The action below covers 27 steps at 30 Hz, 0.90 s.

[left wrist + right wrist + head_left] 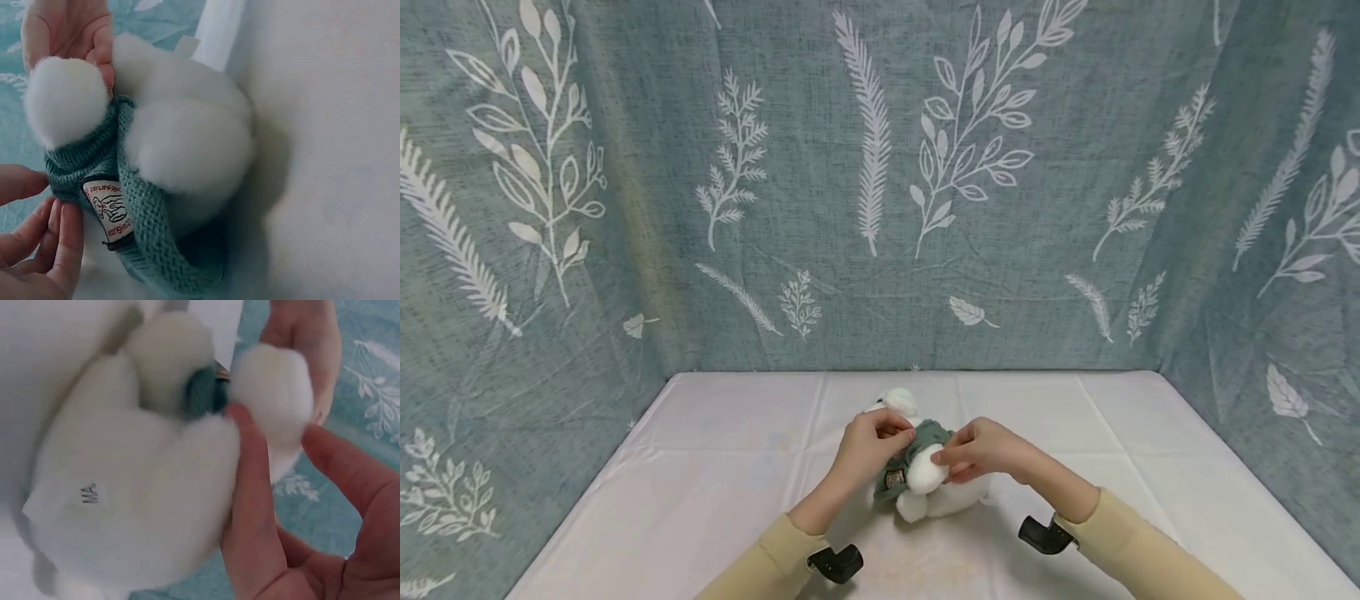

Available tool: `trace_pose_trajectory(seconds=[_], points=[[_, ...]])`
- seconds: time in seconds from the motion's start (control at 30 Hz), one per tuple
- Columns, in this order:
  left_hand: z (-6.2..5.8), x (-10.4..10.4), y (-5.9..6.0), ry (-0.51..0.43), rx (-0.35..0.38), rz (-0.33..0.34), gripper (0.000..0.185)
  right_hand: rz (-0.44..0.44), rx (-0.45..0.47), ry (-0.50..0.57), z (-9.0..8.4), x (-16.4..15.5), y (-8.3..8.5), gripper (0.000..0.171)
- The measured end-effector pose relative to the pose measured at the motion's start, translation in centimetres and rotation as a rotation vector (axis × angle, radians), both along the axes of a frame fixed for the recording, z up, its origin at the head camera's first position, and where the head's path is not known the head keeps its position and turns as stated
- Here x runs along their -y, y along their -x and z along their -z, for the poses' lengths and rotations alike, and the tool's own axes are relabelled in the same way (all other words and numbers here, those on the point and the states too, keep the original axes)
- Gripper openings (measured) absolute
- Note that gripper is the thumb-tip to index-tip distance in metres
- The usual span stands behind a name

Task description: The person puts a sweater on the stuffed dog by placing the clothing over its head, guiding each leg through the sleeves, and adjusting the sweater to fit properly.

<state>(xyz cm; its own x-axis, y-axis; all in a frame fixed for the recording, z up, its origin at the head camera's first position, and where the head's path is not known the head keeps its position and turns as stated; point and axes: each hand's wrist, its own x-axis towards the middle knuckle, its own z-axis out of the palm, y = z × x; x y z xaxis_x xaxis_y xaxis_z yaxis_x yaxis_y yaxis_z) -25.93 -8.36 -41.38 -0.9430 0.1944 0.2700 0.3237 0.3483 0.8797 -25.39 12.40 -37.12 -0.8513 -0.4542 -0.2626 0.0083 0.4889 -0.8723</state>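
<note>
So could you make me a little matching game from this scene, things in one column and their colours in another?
Things:
1. plush toy
2. knitted sweater
3. sleeve
4. tablecloth

Colours:
a. beige
b. pale pink
c. white
d. teal green

Pairs: 1-c, 2-d, 3-a, 4-b
</note>
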Motion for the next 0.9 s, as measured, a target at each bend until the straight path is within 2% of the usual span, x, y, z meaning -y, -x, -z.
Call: trace_pose_trajectory(seconds=[0.23, 0.37, 0.5, 0.63, 0.8, 0.9], points=[[0.2, -0.4, 0.8, -0.020, 0.077, 0.019, 0.013, 0.139, -0.059, -0.032, 1.0, 0.9, -0.3, 0.031], [0.0, -0.9, 1.0, -0.009, 0.084, -0.001, 0.014, 0.235, -0.079, -0.031, 1.6, 1.4, -0.4, 0.027], [-0.2, -1.5, 1.2, 0.011, 0.052, -0.034, 0.014, 0.304, -0.084, -0.046, 1.8, 1.5, -0.4, 0.022], [0.0, -1.9, 1.6, 0.078, -0.062, -0.128, 0.010, 0.330, -0.078, -0.047, 1.9, 1.5, -0.2, 0.015], [0.4, -1.6, 2.1, 0.210, -0.268, -0.310, 0.009, 0.344, -0.070, -0.052, 1.9, 1.4, 0.1, 0.012], [0.6, -1.4, 2.2, 0.281, -0.307, -0.355, 0.011, 0.354, -0.065, -0.055, 1.8, 1.3, 0.2, 0.012]])
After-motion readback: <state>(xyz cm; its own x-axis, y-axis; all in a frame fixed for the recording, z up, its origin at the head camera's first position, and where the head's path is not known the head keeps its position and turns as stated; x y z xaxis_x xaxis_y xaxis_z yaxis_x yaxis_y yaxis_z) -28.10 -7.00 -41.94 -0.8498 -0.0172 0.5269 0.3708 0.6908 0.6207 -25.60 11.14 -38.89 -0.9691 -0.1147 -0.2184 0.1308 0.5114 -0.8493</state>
